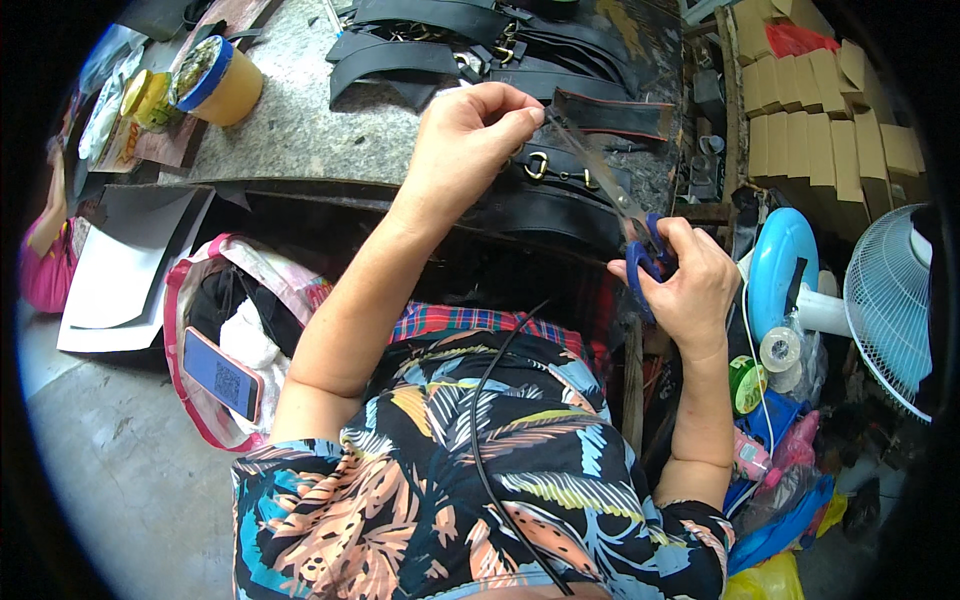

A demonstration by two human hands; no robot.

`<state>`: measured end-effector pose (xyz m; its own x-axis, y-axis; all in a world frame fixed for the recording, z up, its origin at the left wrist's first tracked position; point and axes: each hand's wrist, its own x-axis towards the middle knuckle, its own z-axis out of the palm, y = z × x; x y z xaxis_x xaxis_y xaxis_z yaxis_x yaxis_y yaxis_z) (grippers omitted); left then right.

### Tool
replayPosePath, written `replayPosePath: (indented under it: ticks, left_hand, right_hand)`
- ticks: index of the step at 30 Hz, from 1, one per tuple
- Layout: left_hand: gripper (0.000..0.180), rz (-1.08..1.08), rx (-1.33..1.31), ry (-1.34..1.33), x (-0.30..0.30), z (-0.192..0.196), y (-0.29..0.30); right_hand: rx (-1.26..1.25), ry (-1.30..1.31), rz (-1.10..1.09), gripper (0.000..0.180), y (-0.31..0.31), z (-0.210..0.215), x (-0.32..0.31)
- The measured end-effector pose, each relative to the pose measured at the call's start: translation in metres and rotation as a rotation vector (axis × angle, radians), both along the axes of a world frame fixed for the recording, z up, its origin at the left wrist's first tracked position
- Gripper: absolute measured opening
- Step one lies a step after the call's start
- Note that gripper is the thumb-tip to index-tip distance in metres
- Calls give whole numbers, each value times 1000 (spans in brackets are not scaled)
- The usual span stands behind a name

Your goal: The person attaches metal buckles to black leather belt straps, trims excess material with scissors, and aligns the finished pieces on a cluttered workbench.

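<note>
My right hand (692,285) grips a pair of scissors (606,178) by its dark blue handles, with the blades pointing up and to the left. The blade tips reach close to the fingertips of my left hand (468,140), which is closed in a pinch. Whatever it pinches is too small to make out. Just right of those fingertips lies a black strap piece (618,117) with reddish edges. Below the blades, a black strap (560,178) carries brass-coloured metal fittings. More black straps (400,62) lie piled along the far part of the worktable (300,140).
Jars, one blue-rimmed (225,88), stand at the table's left. A pink-edged bag (180,300) with a phone (222,375) on it is at my left. Right of me are a fan (890,300), a blue round seat-like object (782,270) and stacked cardboard pieces (820,140).
</note>
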<state>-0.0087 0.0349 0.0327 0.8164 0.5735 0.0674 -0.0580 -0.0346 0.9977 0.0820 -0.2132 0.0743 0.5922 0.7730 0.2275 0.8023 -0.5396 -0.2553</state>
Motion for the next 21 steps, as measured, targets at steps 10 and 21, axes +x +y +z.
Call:
replayPosePath:
  ticks: [10,21]
  left_hand:
    - [24,10,44,0,1,-2,0]
    - [24,-47,85,-6,-5,-2,-3]
  right_hand:
    - [42,-64,21,49,1,-5,-3]
    - [78,142,65,46,3,-9,0]
